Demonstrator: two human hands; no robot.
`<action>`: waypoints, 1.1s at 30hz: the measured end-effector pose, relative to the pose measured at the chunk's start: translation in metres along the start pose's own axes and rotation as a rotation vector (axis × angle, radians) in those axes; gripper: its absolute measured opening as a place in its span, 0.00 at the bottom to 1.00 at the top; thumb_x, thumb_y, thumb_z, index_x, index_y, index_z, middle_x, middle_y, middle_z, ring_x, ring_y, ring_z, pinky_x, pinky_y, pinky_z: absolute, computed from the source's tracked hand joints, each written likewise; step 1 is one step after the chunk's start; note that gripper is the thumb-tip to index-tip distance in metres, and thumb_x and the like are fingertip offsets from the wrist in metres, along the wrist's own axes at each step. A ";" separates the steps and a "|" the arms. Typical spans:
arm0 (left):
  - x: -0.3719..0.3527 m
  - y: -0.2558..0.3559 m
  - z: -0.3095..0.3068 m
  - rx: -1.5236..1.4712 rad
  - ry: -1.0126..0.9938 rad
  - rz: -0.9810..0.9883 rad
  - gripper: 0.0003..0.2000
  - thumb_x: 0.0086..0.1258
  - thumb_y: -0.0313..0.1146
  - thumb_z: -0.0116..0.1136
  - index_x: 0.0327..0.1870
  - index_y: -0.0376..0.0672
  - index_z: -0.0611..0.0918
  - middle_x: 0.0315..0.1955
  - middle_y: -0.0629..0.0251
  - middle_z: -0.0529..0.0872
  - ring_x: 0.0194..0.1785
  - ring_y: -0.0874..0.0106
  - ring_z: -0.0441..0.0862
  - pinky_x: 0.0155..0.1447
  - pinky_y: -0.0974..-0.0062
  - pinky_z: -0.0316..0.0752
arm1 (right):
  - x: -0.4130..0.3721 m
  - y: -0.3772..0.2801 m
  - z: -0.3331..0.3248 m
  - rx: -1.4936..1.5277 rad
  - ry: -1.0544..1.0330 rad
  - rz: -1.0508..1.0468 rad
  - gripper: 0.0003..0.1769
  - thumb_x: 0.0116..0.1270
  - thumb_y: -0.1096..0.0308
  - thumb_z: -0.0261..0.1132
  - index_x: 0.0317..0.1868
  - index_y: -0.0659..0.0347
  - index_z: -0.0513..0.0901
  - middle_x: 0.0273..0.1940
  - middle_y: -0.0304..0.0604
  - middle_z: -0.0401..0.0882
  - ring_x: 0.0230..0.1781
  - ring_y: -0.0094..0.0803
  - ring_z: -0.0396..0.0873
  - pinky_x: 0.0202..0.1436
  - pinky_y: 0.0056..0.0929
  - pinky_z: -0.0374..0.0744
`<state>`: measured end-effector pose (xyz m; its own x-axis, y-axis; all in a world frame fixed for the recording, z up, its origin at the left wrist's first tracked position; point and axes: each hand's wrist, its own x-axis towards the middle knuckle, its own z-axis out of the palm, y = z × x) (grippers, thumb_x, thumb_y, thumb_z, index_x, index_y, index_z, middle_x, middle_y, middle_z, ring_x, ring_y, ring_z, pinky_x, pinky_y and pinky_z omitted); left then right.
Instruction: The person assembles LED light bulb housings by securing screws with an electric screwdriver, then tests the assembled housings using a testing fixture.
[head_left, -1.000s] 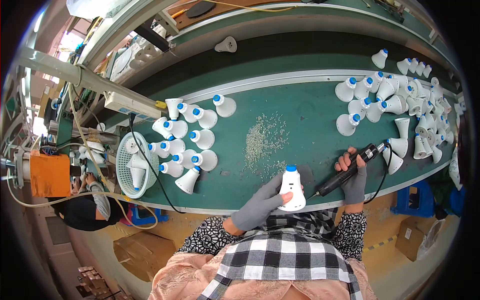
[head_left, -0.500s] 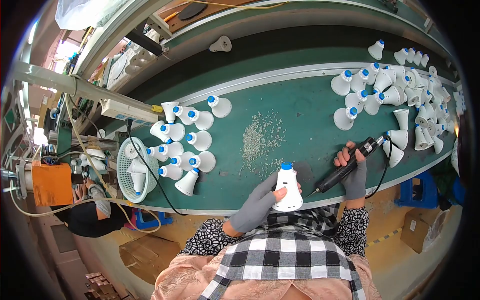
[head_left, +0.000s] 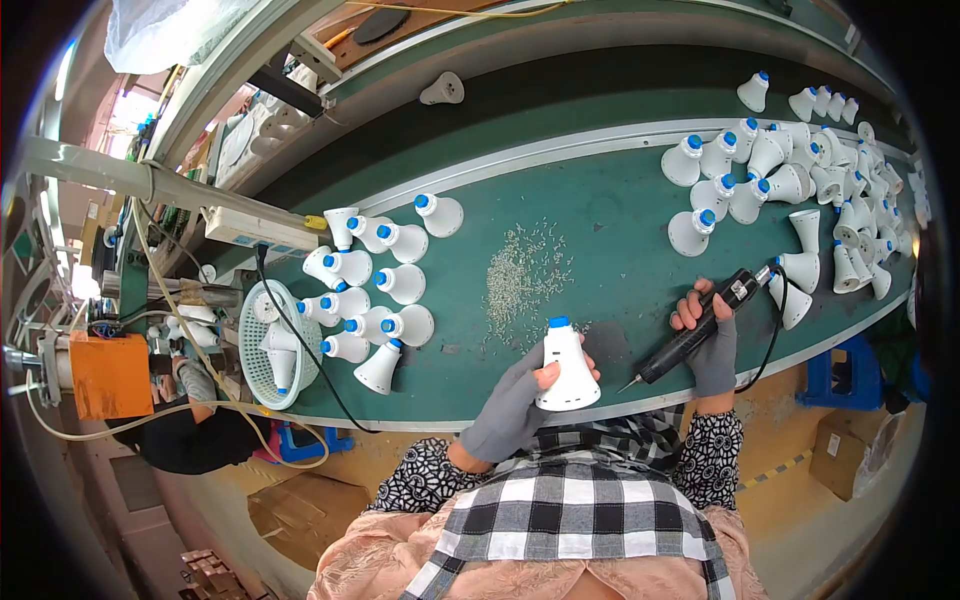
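A white cone-shaped plastic housing with a blue cap (head_left: pixel 570 378) is gripped in my left hand (head_left: pixel 512 408), cap pointing up, near the table's front edge. Small slots show on its side. My right hand (head_left: pixel 708 345), in a grey fingerless glove like the left, is wrapped round a black electric screwdriver (head_left: pixel 690 337). The screwdriver's thin bit points down and left, apart from the housing. Loose small screws (head_left: pixel 518 285) lie scattered on the green table (head_left: pixel 600 190) beyond my left hand.
Several similar housings (head_left: pixel 405 284) stand at the left, beside a pale green basket (head_left: pixel 254 366) holding more. A larger cluster (head_left: pixel 790 185) fills the right side. A black cable (head_left: pixel 300 345) crosses the left edge. Another person (head_left: pixel 195 425) is at the far left.
My left hand has turned the housing and shifted it slightly left, so a different side faces me. The screwdriver stays in my right hand, almost unmoved.
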<state>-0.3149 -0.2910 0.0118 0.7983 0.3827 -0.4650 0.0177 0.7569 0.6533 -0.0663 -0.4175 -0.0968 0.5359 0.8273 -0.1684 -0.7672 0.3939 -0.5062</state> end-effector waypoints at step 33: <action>-0.190 0.092 -0.101 -0.269 0.504 1.084 0.31 0.70 0.49 0.59 0.66 0.36 0.68 0.54 0.55 0.79 0.58 0.62 0.80 0.59 0.62 0.79 | 0.036 0.001 -0.047 -0.063 -0.231 0.033 0.15 0.73 0.58 0.61 0.51 0.61 0.76 0.29 0.35 0.67 0.28 0.24 0.66 0.35 0.25 0.71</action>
<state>-0.5262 -0.2403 0.1001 -0.0006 0.9997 0.0247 -0.6836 -0.0185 0.7296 -0.0312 -0.4064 -0.1432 0.4104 0.9119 0.0079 -0.7557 0.3449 -0.5568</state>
